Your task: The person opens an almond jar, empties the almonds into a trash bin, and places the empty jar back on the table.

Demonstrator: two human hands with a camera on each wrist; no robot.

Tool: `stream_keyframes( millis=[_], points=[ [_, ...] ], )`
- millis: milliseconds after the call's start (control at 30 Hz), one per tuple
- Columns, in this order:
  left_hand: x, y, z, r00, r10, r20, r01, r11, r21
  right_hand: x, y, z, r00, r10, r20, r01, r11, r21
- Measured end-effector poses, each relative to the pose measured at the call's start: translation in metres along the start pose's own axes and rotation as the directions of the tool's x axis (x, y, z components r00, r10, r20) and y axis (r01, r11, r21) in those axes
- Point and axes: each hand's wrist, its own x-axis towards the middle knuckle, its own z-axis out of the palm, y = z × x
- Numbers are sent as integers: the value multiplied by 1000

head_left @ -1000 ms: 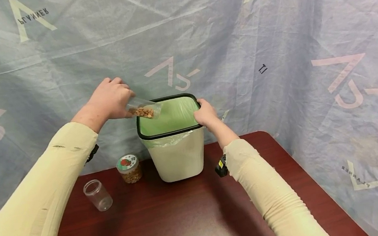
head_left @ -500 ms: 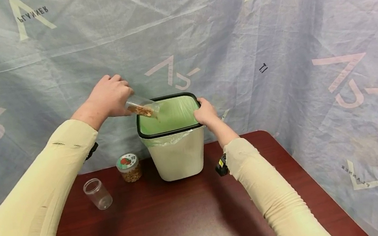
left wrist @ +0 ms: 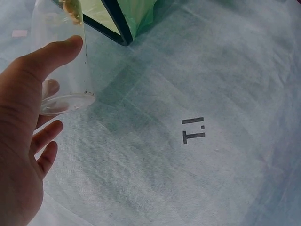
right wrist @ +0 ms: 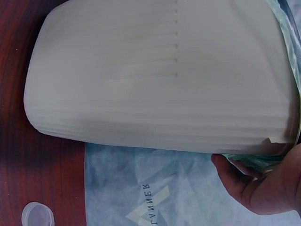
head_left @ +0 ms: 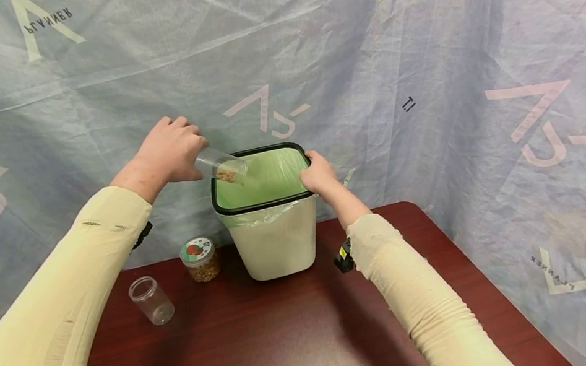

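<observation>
My left hand (head_left: 170,150) grips a clear plastic jar (head_left: 218,161) by its base end and tilts it mouth-down over the left rim of a trash bin (head_left: 279,244). A small heap of brown nut-like bits (head_left: 227,174) lies near the jar's mouth. In the left wrist view the thumb presses along the jar's (left wrist: 70,77) side. The bin is off-white, with a black rim ring and a green liner bag (head_left: 280,172). My right hand (head_left: 320,174) grips the bin's right rim, its thumb on top. Below the rim, fingers (right wrist: 230,181) show against the bin's outer side.
On the dark red table (head_left: 271,348) left of the bin stand a lidded jar (head_left: 204,269) of brown bits and an uncapped clear jar (head_left: 153,302). A small round clear piece (right wrist: 37,215) lies on the table in the right wrist view. A printed cloth (head_left: 367,72) hangs behind.
The jar in my left hand has tipped slightly more steeply, and its brown bits have slid toward the mouth and dwindled. My right hand and the bin hold their places.
</observation>
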Motion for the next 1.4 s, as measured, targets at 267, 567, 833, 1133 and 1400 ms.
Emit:
stream_keyframes(
  millis=[267, 567, 833, 1133, 1400],
  points=[
    [0, 0, 2, 1000, 8, -19, -8, 1000, 12, -1, 0, 0, 1000, 1, -14, -1, 1000, -2],
    [-1, 0, 3, 999, 24, -46, -23, 999, 28, -1, -1, -1, 1000, 4, -5, -4, 1000, -3],
    [-2, 0, 5, 985, 80, -153, -71, 996, 61, -2, -1, -1, 1000, 11, -10, -11, 1000, -13],
    [0, 2, 3, 975, 96, -202, -78, 992, 98, -2, -1, 0, 1000, 18, -24, -18, 1000, -5],
    [3, 4, 8, 958, 161, -237, -115, 974, 196, -3, -2, 2, 999, 18, -27, -18, 1000, 7]
  ],
)
